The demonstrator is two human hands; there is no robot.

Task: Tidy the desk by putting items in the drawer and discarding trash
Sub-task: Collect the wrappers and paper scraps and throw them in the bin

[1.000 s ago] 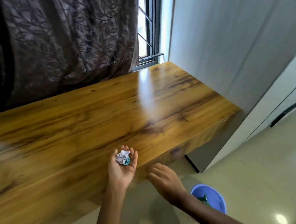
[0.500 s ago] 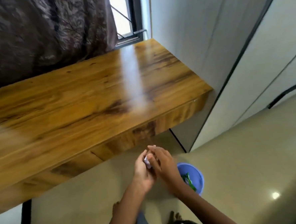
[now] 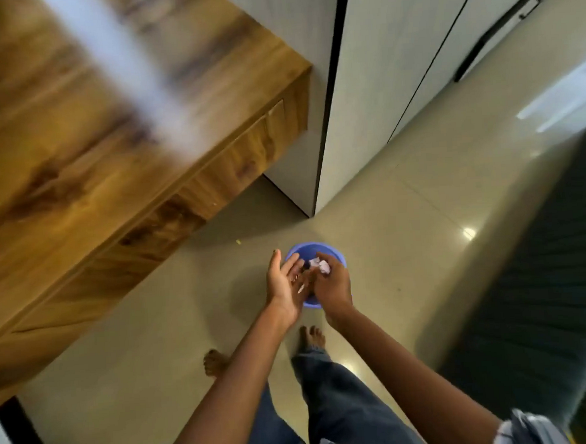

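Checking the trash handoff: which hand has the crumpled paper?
The right hand pinches the crumpled paper over the blue bin; the left hand is open.

Both arms reach down and forward. The left hand [image 3: 283, 286] lies palm up, fingers spread. The right hand [image 3: 331, 284] curls closed beside it.

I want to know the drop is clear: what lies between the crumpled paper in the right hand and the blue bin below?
Nothing: in the head view the crumpled paper in the right hand sits directly over the blue bin, with no object between.
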